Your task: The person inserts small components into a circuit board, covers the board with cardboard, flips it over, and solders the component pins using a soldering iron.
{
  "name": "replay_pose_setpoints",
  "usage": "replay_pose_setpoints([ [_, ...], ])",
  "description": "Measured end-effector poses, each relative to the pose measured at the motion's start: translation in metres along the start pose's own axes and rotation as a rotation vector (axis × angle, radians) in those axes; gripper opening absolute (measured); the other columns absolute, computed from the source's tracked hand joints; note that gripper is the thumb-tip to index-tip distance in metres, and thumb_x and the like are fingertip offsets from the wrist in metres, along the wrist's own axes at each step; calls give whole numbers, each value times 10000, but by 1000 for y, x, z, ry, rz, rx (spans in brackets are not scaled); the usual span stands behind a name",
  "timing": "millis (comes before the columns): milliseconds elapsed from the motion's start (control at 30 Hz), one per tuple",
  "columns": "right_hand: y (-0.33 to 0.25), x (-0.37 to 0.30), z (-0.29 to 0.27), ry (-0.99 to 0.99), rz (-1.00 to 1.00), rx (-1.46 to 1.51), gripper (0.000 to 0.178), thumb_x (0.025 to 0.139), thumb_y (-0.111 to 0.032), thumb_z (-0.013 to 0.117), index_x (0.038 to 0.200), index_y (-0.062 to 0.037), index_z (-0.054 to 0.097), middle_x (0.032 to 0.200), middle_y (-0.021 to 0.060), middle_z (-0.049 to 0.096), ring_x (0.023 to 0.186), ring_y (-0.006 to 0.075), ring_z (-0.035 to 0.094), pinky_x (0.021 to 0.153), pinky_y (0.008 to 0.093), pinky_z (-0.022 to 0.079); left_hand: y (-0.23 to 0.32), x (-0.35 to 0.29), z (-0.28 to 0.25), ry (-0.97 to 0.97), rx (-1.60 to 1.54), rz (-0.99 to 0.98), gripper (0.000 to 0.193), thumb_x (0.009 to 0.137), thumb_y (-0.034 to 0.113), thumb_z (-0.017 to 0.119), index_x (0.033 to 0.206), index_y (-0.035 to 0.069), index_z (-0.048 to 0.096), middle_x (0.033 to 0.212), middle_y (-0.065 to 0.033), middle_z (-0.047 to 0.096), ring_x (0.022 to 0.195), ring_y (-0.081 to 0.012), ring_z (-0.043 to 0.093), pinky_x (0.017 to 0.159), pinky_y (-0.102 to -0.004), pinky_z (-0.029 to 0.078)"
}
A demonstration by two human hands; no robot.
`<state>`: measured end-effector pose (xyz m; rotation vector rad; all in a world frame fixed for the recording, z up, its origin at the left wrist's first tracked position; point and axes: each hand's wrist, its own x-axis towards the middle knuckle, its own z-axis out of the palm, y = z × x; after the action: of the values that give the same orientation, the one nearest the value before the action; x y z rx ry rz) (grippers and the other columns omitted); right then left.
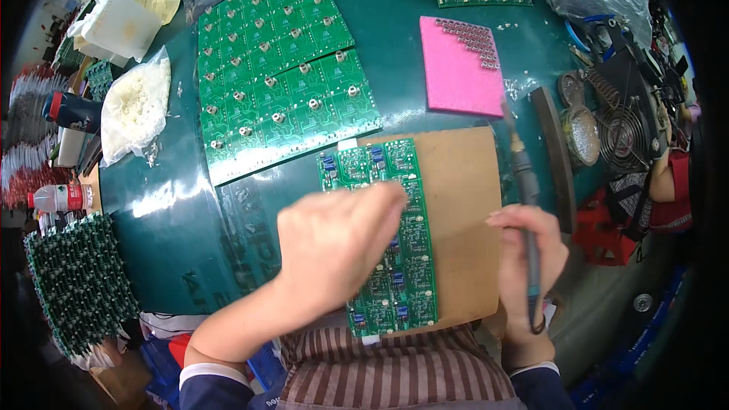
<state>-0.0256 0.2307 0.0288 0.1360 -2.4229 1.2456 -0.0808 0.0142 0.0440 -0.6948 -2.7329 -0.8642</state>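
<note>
My left hand (326,247) is closed above a green circuit board panel (418,273) that carries blue and white parts. Its fingertips are curled out of sight, so what they pinch, if anything, is hidden. The panel rests on a brown cardboard sheet (467,220) in front of me. Off the sheet's right edge, my right hand (543,254) grips a soldering iron (525,178) by its grey handle, tip pointing away from me. Beyond, a pink foam pad (459,87) has rows of small metal connectors at its far end.
Larger green panels (277,87) studded with metal connectors lie far left. A bag of white pieces (137,110) is beside them. Stacked boards (80,281) stand at the left edge. On the right are a curved dark bar (554,159), a round tin (582,137) and a coiled iron holder (626,133).
</note>
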Motion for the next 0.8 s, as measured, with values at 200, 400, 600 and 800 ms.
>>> replay_pose_setpoints([
  [200, 2, 8, -10, -28, -161, 76, 581, 1000, -490, 406, 1065, 47, 621, 823, 141, 672, 716, 247, 635, 648, 342, 509, -16, 22, 16, -35, 120, -2, 122, 800, 128, 716, 889, 110, 634, 639, -54, 634, 542, -227, 612, 471, -355, 420],
  [400, -8, 13, 0, -99, 1, 83, 194, 901, -150, 626, 1028, -6, 656, 810, 118, 670, 683, 203, 630, 587, 295, 486, -17, 23, 25, -33, 161, -55, 116, 803, 114, 712, 874, 98, 622, 651, -58, 635, 559, -224, 620, 477, -346, 434],
  [600, -7, 12, 4, -136, 263, -12, 292, 793, -73, 725, 1060, -24, 619, 801, 84, 656, 626, 70, 543, 486, 213, 371, -19, 24, 27, -10, 112, -17, 130, 770, 80, 728, 857, 88, 633, 636, -58, 613, 546, -217, 598, 472, -340, 432],
  [800, -5, 18, 5, -160, 199, 54, 279, 771, -24, 716, 1029, -15, 612, 806, 87, 653, 612, 88, 542, 476, 217, 344, -22, 24, 31, 17, 91, -13, 129, 731, 73, 750, 817, 86, 655, 622, -49, 596, 531, -202, 570, 472, -334, 430],
])
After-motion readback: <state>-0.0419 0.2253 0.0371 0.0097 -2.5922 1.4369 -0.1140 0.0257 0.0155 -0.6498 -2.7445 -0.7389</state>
